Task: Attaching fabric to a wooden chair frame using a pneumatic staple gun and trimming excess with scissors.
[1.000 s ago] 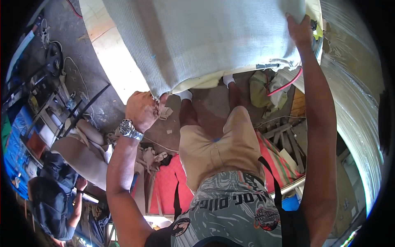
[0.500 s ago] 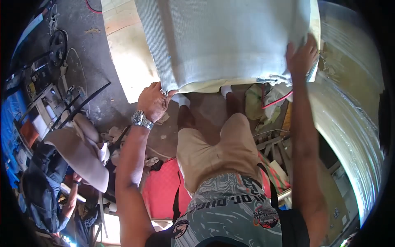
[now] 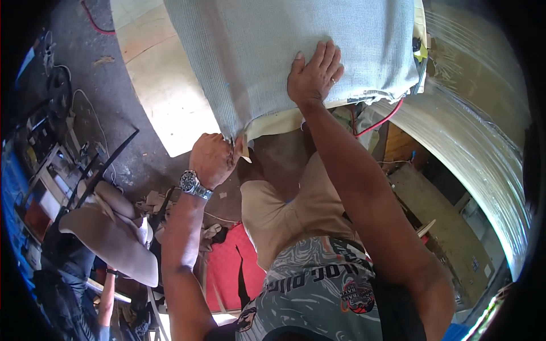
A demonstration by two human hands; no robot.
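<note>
A pale grey-blue woven fabric cover is stretched over a cream foam cushion in front of me. My left hand, with a wristwatch on the wrist, pinches the lower left corner of the fabric where it meets the foam edge. My right hand lies flat on the fabric near its lower edge, fingers spread, pressing down. The fabric's frayed hem runs along the bottom right of the cushion.
A red cable hangs below the cushion's right side. A roll wrapped in clear plastic film curves along the right. A beige padded seat part and another person's arm are at lower left. A red cloth lies on the floor.
My right hand slid from the cushion's right edge toward the middle and now lies flat on the fabric. My left hand stays pinching the lower left corner. The view shifted a little.
</note>
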